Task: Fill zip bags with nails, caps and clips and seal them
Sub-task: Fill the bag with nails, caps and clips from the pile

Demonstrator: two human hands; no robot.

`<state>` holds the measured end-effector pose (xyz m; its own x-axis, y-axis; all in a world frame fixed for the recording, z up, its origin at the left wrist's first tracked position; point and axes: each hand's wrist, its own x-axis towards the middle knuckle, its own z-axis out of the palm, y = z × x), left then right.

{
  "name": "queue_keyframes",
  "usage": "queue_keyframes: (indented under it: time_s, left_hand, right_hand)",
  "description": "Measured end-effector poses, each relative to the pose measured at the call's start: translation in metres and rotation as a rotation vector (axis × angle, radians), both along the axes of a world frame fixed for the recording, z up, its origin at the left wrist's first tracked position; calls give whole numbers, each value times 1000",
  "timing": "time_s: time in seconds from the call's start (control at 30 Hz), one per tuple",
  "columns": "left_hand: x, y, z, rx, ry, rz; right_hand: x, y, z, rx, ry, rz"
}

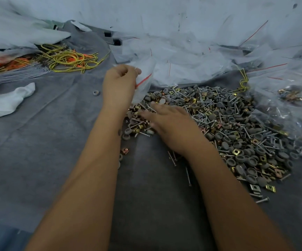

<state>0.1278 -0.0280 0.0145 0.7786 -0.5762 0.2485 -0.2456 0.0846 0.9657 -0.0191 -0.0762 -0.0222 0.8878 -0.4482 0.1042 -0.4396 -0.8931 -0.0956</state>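
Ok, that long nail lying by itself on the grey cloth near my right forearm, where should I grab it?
Pinch the lone nail mid-shank, coming straight down from above. It lies flat on the grey cloth, apart from the pile, running roughly away from you, so put thumb and forefinger on its left and right sides. The right hand looks nearest.

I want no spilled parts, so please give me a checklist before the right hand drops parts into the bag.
1. Left hand holds the bag: ok, it pinches the bag near the red zip line.
2. Bag mouth open: cannot tell.
3. Right hand on the pile: ok, it rests at the pile's left edge.
4. Right hand holds parts: cannot tell, fingers blurred.
5. Bag close to the pile: ok, it hangs just above the pile.
6. Parts already in the bag: cannot tell.
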Motion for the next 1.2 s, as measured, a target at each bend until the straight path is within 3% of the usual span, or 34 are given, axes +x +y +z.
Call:
queue_keyframes:
  time_s: [0.17, 0.27, 0.47, 0.73, 0.93, 1.2]
  left_hand:
    - [-15, -5, -14, 41, -5, -14]
    - [-19, -5, -28, 97, -25, 6]
    - [-20, -7, -39, 114, -51, 18]
    - [-18, -10, -46, 137, -96, 1]
    - [-18, -9, -45, 142, -105, -3]
    - [-19, -7, -44, 137, -101, -28]
  right_hand:
    - [-21, -20, 5, 20, -262, -222]
    - [-22, -24, 8, 40, -252, -226]
    - [-14, -4, 12, 216, -244, -30]
    - [-6, 5, 9, 73, -149, 24]
    - [-2, 4, 9, 85, -163, 37]
    - [-9, -4, 8, 340, -516, -116]
